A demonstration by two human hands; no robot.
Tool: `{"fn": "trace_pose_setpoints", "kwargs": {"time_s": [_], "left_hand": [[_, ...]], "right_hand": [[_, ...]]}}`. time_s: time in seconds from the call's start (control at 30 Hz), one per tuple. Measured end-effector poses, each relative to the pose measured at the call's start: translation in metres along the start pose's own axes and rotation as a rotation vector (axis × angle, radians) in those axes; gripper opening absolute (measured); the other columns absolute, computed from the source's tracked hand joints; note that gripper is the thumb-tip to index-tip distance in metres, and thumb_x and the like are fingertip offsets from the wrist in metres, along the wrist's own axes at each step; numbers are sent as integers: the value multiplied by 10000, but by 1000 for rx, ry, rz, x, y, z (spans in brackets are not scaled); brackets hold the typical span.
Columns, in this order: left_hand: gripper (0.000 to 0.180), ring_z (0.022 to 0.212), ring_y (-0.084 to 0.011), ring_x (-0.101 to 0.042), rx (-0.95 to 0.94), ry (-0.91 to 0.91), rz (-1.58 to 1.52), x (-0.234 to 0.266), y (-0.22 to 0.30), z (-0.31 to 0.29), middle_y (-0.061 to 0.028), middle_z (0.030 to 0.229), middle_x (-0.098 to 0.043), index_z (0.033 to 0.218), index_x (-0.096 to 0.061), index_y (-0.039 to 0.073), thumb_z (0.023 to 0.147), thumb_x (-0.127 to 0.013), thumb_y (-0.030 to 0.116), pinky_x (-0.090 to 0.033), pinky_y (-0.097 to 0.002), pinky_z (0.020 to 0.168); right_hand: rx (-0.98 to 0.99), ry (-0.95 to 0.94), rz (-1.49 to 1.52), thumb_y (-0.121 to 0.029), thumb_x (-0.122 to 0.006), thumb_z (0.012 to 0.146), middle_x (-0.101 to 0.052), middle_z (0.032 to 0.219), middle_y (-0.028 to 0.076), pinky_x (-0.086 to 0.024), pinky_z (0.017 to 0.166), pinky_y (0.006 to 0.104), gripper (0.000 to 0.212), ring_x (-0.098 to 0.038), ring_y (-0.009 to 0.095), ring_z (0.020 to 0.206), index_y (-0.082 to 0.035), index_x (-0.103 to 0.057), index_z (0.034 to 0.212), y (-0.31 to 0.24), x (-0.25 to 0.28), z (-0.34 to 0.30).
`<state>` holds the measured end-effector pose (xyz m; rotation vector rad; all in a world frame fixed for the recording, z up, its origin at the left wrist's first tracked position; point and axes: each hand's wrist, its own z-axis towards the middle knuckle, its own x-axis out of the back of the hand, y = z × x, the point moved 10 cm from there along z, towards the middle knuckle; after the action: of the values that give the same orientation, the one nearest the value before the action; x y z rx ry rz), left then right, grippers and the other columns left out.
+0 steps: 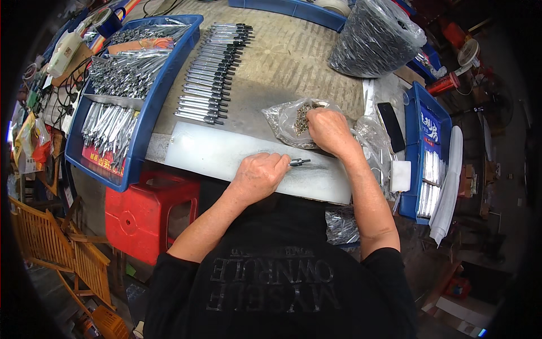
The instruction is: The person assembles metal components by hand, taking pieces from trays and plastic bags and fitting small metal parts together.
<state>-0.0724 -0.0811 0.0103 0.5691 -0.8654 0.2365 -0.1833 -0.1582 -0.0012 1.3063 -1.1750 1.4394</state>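
Left hand [258, 176] sits low on the white board [214, 152], knuckles up, fist curled tight around a small metal tool piece [299, 162] whose dark tip pokes out at three o'clock from the fingers. The forearm runs back toward seven o'clock, bare to the black sleeve. Right hand [329, 131] is up at one o'clock from the left, fingers bunched and dipped into the open mouth of a clear plastic bag [288, 121] full of small metal parts; whether it has one pinched, I cannot tell, the fingertips are buried. That forearm drops almost straight down toward five o'clock. The tool piece lies between the two hands, just off the bag's lower edge, over a grey smudged patch of the board. Now the bench: a worn wooden top, and at eleven o'clock from the hands a neat row of finished metal tools [212, 73] laid side by side. Further out at ten o'clock, a long blue tray [161, 96] packed with more silvery pieces. At one o'clock, a big clear sack [375, 39] of dark parts. At three o'clock, a black phone [390, 134] and another blue bin [412, 147]. Down at eight o'clock, a red plastic stool [149, 217], and beyond it wooden folding chairs [62, 243].
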Motion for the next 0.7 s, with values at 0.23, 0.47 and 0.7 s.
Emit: {"fn": "trace_pose_setpoints", "kwargs": {"time_s": [0.23, 0.47, 0.7], "left_hand": [[176, 509, -205, -532, -14, 11, 3, 1, 1, 0, -51, 568, -459, 792, -533, 46, 713, -656, 143, -436, -320, 464], [176, 508, -206, -529, -13, 7, 2, 0, 1, 0, -51, 572, -454, 790, -528, 48, 714, -656, 142, -436, -324, 468], [177, 509, -204, -526, -9, 10, 7, 0, 1, -1, -50, 575, -455, 785, -522, 50, 716, -652, 147, -435, -323, 466]], "right_hand": [[8, 30, 139, -61, -495, 738, -600, 776, 212, -458, 689, 442, 130, -590, 363, 767, 36, -582, 736, 2, 9, -5], [-44, 71, 408, -117, -514, 792, -589, 785, 204, -433, 698, 435, 148, -567, 370, 781, 20, -571, 787, 9, 23, -14], [-13, -63, 579, -121, -528, 778, -583, 760, 193, -435, 678, 419, 144, -563, 361, 759, 14, -574, 792, -17, 25, -47]]}}
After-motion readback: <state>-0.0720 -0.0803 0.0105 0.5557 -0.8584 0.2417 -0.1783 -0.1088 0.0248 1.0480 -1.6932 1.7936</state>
